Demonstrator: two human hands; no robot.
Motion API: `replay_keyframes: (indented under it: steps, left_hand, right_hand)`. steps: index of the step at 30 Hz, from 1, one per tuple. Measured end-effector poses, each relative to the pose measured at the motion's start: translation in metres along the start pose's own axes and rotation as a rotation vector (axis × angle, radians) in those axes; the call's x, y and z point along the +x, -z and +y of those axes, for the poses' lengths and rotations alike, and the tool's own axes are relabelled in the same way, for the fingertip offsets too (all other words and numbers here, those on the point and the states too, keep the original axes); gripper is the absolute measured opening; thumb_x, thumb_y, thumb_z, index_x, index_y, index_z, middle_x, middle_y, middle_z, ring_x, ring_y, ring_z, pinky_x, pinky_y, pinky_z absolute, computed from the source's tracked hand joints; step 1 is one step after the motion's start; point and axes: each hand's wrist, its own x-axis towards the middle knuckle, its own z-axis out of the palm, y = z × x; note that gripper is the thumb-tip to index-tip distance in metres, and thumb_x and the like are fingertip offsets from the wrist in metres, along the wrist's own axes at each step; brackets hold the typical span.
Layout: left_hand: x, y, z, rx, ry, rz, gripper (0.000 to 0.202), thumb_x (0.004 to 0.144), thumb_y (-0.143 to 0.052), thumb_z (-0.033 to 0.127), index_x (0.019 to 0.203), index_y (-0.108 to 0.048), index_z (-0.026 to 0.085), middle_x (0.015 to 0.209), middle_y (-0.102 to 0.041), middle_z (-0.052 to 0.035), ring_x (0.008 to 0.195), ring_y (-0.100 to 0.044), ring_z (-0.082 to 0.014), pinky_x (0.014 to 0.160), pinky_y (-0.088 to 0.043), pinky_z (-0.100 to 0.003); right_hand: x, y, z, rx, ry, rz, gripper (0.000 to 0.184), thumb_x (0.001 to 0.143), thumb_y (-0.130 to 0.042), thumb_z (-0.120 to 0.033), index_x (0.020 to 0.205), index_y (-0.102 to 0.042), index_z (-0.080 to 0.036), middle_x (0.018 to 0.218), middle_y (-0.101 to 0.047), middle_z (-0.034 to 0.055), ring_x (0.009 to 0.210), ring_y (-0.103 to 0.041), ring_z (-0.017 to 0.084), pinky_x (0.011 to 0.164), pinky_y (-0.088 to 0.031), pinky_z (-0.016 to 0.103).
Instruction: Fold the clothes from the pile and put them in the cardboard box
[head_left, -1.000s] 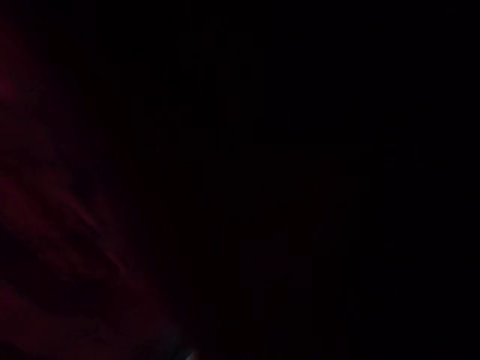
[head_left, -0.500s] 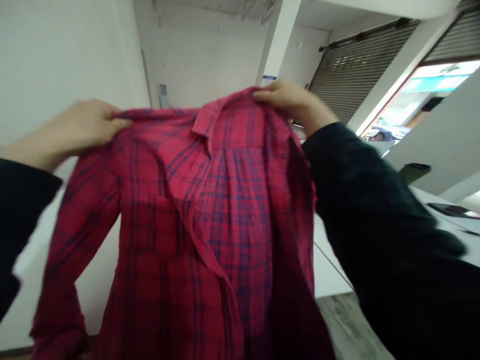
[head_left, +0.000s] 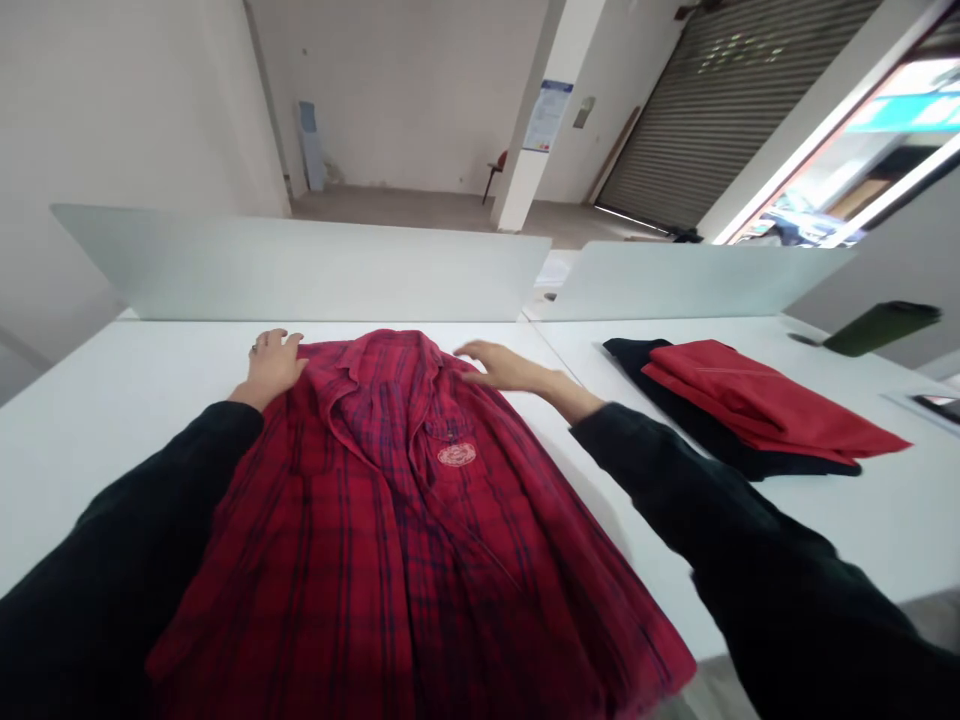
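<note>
A red and navy plaid shirt (head_left: 337, 540) lies front side up on the white table (head_left: 97, 420), its collar at the far end and its front partly unbuttoned. A pale round print marks the chest on the right, just below the pocket. At the shirt's left shoulder edge is my left hand (head_left: 274, 365), fingers apart and a ring on one of them. My right hand (head_left: 506, 367) hovers at or just touches the other shoulder, thumb and fingers apart, holding nothing. The lower part of the shirt runs out of view at the bottom.
Right of the shirt, a folded red garment (head_left: 757, 395) rests on a folded dark one (head_left: 675, 410). Frosted dividers (head_left: 337, 270) run along the table's back edge. A dark green object (head_left: 881, 328) and a phone-like device (head_left: 941, 408) are at the far right.
The shirt, held up in the air by both shoulders before, has come down onto the table. Both hands have lowered and loosened from the fabric. The view has tilted downward.
</note>
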Motion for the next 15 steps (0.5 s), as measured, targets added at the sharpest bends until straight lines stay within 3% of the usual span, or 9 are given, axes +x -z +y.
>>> replay_keyframes:
  steps: [3, 6, 10, 12, 15]
  left_hand:
    - [0.010, -0.013, 0.005, 0.024, -0.165, -0.051, 0.048, 0.091, -0.040, 0.033, 0.135, -0.050, 0.015, 0.139, -0.044, -0.0165, 0.131, -0.035, -0.0334, 0.108, -0.029, -0.045]
    - [0.021, -0.023, 0.014, 0.009, -0.191, -0.094, 0.048, 0.091, -0.039, 0.034, 0.134, -0.052, 0.017, 0.137, -0.048, -0.0152, 0.127, -0.041, -0.0307, 0.107, -0.030, -0.042]
    - [0.025, -0.038, 0.022, -0.001, -0.188, -0.121, 0.048, 0.093, -0.037, 0.035, 0.136, -0.051, 0.018, 0.138, -0.049, -0.0148, 0.127, -0.043, -0.0302, 0.106, -0.032, -0.043]
    - [0.025, -0.044, 0.024, -0.003, -0.183, -0.131, 0.047, 0.095, -0.034, 0.035, 0.136, -0.051, 0.019, 0.139, -0.049, -0.0145, 0.129, -0.041, -0.0302, 0.106, -0.033, -0.044]
    - [0.027, -0.050, 0.028, -0.005, -0.163, -0.124, 0.048, 0.096, -0.033, 0.036, 0.137, -0.050, 0.018, 0.141, -0.047, -0.0154, 0.131, -0.040, -0.0310, 0.106, -0.033, -0.045]
  right_hand:
    - [-0.055, -0.025, 0.009, -0.060, -0.174, -0.065, 0.032, 0.089, -0.057, -0.024, 0.118, -0.062, -0.013, 0.118, -0.063, 0.0156, 0.104, -0.062, 0.024, 0.092, -0.046, 0.034]
    - [-0.082, -0.043, 0.010, -0.104, -0.378, -0.107, 0.032, 0.090, -0.054, -0.026, 0.119, -0.058, -0.012, 0.110, -0.067, 0.0130, 0.095, -0.064, 0.021, 0.081, -0.047, 0.028]
    - [-0.085, -0.048, 0.013, -0.135, -0.434, -0.156, 0.028, 0.083, -0.053, -0.012, 0.109, -0.062, -0.016, 0.090, -0.071, 0.0060, 0.083, -0.066, 0.018, 0.070, -0.045, 0.024]
    - [-0.080, -0.039, 0.026, -0.183, -0.482, -0.147, 0.026, 0.081, -0.050, -0.008, 0.101, -0.065, -0.017, 0.095, -0.071, 0.0091, 0.089, -0.066, 0.021, 0.072, -0.044, 0.026]
    - [-0.067, -0.017, 0.059, -0.265, -0.603, -0.093, 0.031, 0.085, -0.042, -0.008, 0.105, -0.066, -0.014, 0.112, -0.066, 0.0185, 0.101, -0.064, 0.028, 0.077, -0.045, 0.033]
